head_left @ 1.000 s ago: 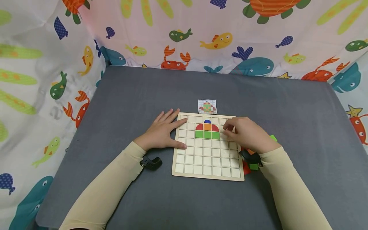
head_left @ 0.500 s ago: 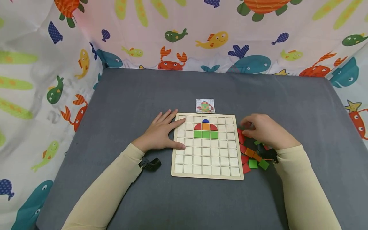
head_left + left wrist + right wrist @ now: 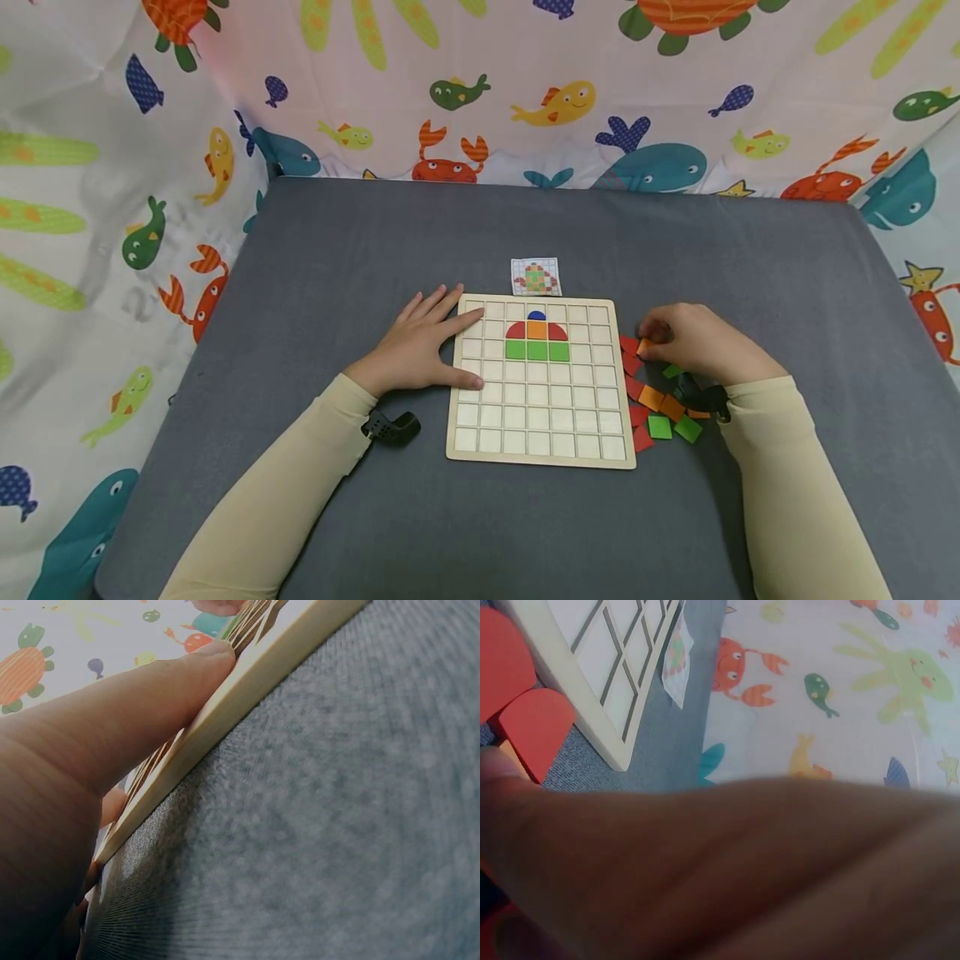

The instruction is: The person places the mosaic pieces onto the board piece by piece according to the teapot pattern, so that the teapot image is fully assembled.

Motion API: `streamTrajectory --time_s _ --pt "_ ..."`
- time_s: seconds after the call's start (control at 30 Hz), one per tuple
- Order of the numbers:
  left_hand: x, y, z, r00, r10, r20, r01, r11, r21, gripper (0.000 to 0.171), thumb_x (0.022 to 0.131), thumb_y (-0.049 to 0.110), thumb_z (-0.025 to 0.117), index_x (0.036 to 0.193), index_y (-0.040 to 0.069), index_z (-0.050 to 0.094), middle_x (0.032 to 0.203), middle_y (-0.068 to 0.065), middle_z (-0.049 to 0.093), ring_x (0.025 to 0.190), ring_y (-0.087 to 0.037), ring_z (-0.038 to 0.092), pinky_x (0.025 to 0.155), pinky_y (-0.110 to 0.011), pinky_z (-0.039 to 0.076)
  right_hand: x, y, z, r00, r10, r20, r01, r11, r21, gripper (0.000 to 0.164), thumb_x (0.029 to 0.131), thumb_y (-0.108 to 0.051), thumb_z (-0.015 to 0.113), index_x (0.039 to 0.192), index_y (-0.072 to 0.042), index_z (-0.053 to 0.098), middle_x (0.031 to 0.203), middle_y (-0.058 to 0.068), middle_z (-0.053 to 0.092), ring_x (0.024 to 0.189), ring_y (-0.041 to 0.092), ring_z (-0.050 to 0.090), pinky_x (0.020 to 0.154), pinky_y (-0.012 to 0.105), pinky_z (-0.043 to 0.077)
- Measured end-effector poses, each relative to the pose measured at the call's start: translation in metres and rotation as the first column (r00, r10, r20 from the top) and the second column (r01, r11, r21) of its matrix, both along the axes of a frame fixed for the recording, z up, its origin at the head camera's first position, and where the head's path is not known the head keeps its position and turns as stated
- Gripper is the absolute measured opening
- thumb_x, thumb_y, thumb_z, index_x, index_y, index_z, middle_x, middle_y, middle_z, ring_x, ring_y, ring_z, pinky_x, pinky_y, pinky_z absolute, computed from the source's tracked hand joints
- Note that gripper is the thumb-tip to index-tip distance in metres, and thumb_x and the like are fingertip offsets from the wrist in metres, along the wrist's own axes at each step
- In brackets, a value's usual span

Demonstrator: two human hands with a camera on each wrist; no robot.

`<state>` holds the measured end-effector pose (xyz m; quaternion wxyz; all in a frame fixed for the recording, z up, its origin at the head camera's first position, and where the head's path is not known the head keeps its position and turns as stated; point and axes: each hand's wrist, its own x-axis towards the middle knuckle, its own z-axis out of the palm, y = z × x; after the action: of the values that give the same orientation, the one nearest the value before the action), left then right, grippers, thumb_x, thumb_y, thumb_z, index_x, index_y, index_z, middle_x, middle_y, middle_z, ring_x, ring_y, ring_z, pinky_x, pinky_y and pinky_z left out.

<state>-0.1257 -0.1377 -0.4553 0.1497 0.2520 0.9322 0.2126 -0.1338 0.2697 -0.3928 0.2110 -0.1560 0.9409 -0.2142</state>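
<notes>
Red tiles [image 3: 541,724] lie just beside a gridded board [image 3: 566,675].

pale gridded board [image 3: 537,395], red, green and orange tiles [image 3: 650,398], grey tabletop [image 3: 360,242]

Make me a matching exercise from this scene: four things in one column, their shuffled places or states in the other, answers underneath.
1. Left hand
2. Right hand
3. Gridded picture card
4. Blue half-circle tile

A. On the grid board, bordering an orange square
B. Pinches an orange piece
C. On the table, beyond the board
D. Spread over the board's left edge

Pairs: 1-D, 2-B, 3-C, 4-A
</notes>
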Motion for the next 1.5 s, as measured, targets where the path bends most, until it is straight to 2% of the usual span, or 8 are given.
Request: streamTrajectory --time_s 0.2,0.47,0.6,0.93,1.07,1.33,1.5 --pt "0.001 -0.001 0.001 1.0 0.0 0.0 0.0 1.0 -0.004 0.112 0.076 0.087 0.069 0.167 0.04 0.024 0.178 0.003 -0.001 0.163 -0.02 -0.009 0.13 -0.047 -0.01 0.004 -0.001 0.009 1.0 -0.019 0.0 0.019 1.0 -0.01 0.01 0.095 -0.012 0.078 0.096 -0.006 0.071 0.08 0.001 0.068 0.069 0.018 0.059 0.061 0.035 0.049" --pt "0.002 -0.001 0.002 1.0 -0.006 -0.011 0.006 1.0 -0.003 0.112 0.076 0.085 0.071 0.167 0.039 0.025 0.178 0.001 0.001 0.164 -0.021 -0.007 0.13 -0.048 -0.01 0.014 -0.015 0.023 0.994 -0.026 -0.107 0.023 0.999 -0.027 0.011 0.096 -0.017 0.078 0.091 -0.011 0.07 0.079 0.001 0.066 0.07 0.019 0.056 0.06 0.034 0.049" --pt "0.002 0.0 0.003 1.0 -0.005 -0.007 0.005 1.0 -0.002 0.112 0.077 0.085 0.071 0.168 0.038 0.025 0.178 0.001 0.0 0.164 -0.021 -0.008 0.13 -0.048 -0.01 0.017 -0.028 0.024 0.992 -0.017 -0.124 0.011 0.999 -0.052 0.013 0.097 -0.02 0.078 0.09 -0.012 0.07 0.078 0.0 0.066 0.067 0.018 0.056 0.058 0.033 0.049" --pt "0.001 0.0 0.002 1.0 -0.009 -0.011 0.009 1.0 -0.002 0.112 0.076 0.087 0.07 0.168 0.039 0.025 0.178 0.001 0.0 0.164 -0.021 -0.008 0.13 -0.048 -0.01 0.023 -0.058 0.014 0.989 0.05 -0.137 -0.064 0.993 -0.095 0.013 0.096 -0.017 0.078 0.086 -0.015 0.069 0.073 -0.002 0.066 0.059 0.015 0.054 0.053 0.032 0.046" --pt "0.0 0.0 0.001 1.0 -0.006 -0.006 0.006 1.0 -0.005 0.113 0.076 0.087 0.07 0.168 0.04 0.024 0.178 0.002 -0.001 0.164 -0.022 -0.008 0.13 -0.048 -0.01 0.024 -0.068 0.008 0.986 0.098 -0.137 -0.114 0.987 -0.113 0.011 0.095 -0.015 0.078 0.088 -0.016 0.071 0.079 -0.004 0.068 0.062 0.013 0.053 0.054 0.03 0.045" --pt "0.0 0.0 0.002 1.0 -0.008 -0.01 0.008 1.0 -0.005 0.113 0.076 0.086 0.07 0.168 0.04 0.024 0.178 0.002 0.0 0.164 -0.022 -0.007 0.13 -0.049 -0.009 0.025 -0.076 -0.005 0.985 0.142 -0.098 -0.157 0.973 -0.168 0.013 0.095 -0.015 0.079 0.086 -0.018 0.07 0.074 -0.006 0.065 0.065 0.013 0.054 0.058 0.028 0.044" --pt "0.0 0.0 0.003 1.0 -0.014 -0.004 0.014 1.0 0.004 0.112 0.077 0.085 0.071 0.168 0.038 0.025 0.178 0.001 0.0 0.164 -0.022 -0.007 0.13 -0.049 -0.009 0.025 -0.079 -0.01 0.981 0.174 -0.08 -0.185 0.968 -0.167 0.014 0.097 -0.015 0.077 0.085 -0.018 0.07 0.075 -0.007 0.065 0.067 0.012 0.055 0.061 0.028 0.045"
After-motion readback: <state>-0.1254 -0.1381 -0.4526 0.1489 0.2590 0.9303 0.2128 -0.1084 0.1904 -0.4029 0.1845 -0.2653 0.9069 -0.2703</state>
